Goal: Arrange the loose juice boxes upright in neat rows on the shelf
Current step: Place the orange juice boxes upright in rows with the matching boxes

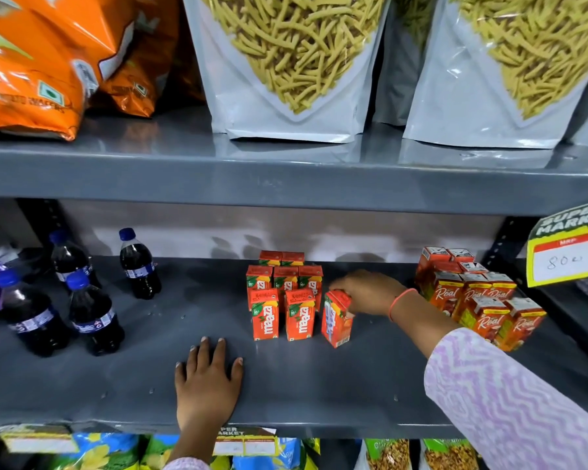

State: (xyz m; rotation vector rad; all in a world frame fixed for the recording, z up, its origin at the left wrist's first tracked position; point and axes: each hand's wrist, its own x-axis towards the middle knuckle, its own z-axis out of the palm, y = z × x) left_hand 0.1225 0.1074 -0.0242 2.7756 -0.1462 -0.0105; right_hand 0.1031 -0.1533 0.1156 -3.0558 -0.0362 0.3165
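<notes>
My right hand has a closed grip on the tilted juice box; I should stand it square beside the front row, left of my grip, while my left hand rests flat, empty.

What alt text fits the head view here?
A right hand sets an orange juice box beside upright rows of Maaza boxes on a grey shelf; the left hand rests flat in front, cola bottles at left.
</notes>
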